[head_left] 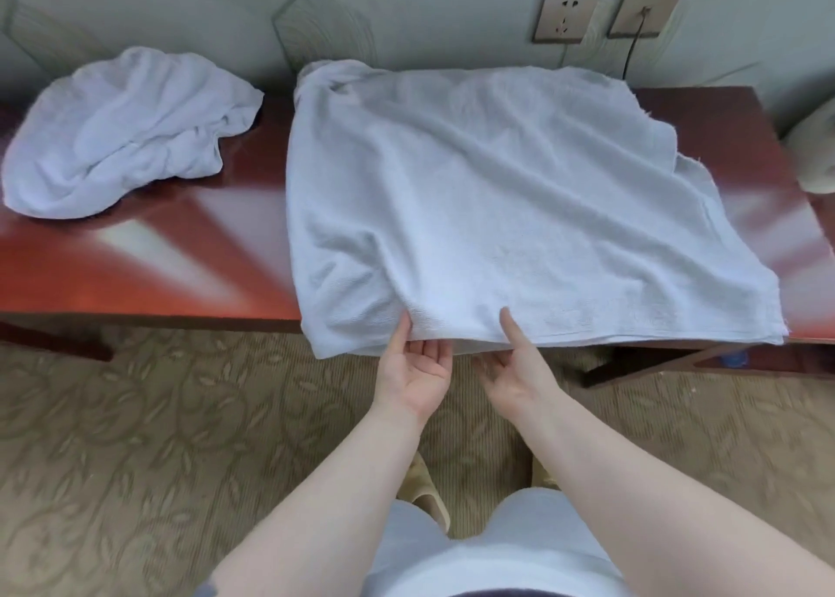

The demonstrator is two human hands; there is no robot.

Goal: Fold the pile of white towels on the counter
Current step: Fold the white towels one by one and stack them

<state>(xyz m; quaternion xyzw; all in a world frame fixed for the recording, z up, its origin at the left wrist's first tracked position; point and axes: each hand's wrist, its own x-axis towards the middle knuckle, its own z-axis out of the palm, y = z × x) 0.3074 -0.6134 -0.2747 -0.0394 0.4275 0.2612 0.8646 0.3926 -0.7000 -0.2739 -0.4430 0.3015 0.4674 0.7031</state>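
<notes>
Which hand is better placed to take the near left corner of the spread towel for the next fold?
Left, probably. The left hand holds the near hem of the spread towel closest to that corner, thumb on top. The right hand holds the hem further along and would have to cross over.

I see a white towel (519,199) spread flat, its near edge overhanging the counter (158,262), and a crumpled towel pile (122,131) far left.

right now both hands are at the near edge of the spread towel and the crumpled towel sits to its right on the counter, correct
Not quite. The crumpled towel sits to the left of the spread towel on the counter, not to its right. The rest holds: the left hand and right hand are both at the spread towel's near edge. The head view shows this.
</notes>
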